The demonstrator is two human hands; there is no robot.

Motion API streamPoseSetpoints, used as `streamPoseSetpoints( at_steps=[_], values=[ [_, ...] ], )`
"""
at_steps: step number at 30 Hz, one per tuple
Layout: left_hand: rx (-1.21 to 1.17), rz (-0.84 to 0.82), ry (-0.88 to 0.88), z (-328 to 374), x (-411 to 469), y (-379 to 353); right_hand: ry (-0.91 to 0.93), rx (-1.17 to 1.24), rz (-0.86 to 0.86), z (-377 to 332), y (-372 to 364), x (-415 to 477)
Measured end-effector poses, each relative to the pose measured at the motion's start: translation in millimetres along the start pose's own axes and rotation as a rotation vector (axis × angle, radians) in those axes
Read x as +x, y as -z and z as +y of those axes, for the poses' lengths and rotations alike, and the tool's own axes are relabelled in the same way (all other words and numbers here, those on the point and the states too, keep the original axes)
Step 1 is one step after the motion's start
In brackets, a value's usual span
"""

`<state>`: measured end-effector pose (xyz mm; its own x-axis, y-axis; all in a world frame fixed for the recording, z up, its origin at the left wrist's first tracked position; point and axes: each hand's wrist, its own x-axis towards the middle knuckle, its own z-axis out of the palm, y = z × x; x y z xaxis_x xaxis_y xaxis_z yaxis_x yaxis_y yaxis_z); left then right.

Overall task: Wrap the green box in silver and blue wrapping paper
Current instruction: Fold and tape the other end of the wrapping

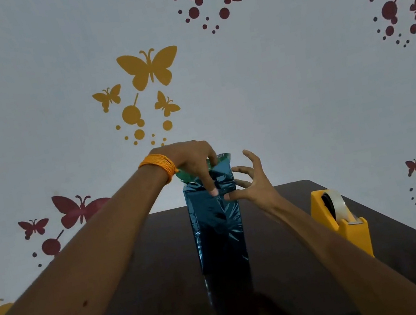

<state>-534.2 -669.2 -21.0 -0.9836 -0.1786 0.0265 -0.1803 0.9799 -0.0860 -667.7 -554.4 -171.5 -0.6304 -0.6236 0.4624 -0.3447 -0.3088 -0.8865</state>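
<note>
Where a butterfly-stencilled wall (299,85) fills the upper frame, a dark surface (150,264) carries the green box (218,227) upright at centre, sheathed in blue paper. A tape dispenser (343,219) sits lower right. The left grip (191,163) presses the top flap down with its fingers, likely for taping; the right grip (255,185), released, hovers beside it.

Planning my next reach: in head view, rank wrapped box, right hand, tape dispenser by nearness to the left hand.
1. wrapped box, touched by the left hand
2. right hand, beside the box top
3. tape dispenser, on the table's right
</note>
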Motion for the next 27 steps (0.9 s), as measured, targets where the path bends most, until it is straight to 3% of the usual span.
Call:
streamPoseSetpoints(
  at_steps=[7, 15, 18, 21, 24, 27],
  values=[
    [0.064, -0.126, 0.039, -25.5, -5.1, 17.9, -0.095, -0.037, -0.101, 2.5, 0.7, 2.4],
    [0.133, 0.108, -0.003, -47.5, -5.8, -9.6, -0.136, -0.046, -0.135, 11.1, -0.6, 8.7],
    [-0.276, 0.213, -0.037, -64.4, -13.8, -14.6, -0.139, -0.045, -0.143, 11.7, 2.3, 9.6],
    [-0.715, 0.429, 0.142, -75.0, -22.9, -19.9, -0.140, -0.051, -0.143, 13.4, 3.3, 10.0],
    [-0.963, 0.287, 0.418, -74.2, -24.3, -28.2, -0.147, -0.042, -0.136, 14.6, 2.2, 10.3],
    [-1.024, 0.164, 0.459, -67.2, -21.4, -34.1, -0.154, -0.033, -0.130, 15.4, 0.5, 10.1]
  ],
)
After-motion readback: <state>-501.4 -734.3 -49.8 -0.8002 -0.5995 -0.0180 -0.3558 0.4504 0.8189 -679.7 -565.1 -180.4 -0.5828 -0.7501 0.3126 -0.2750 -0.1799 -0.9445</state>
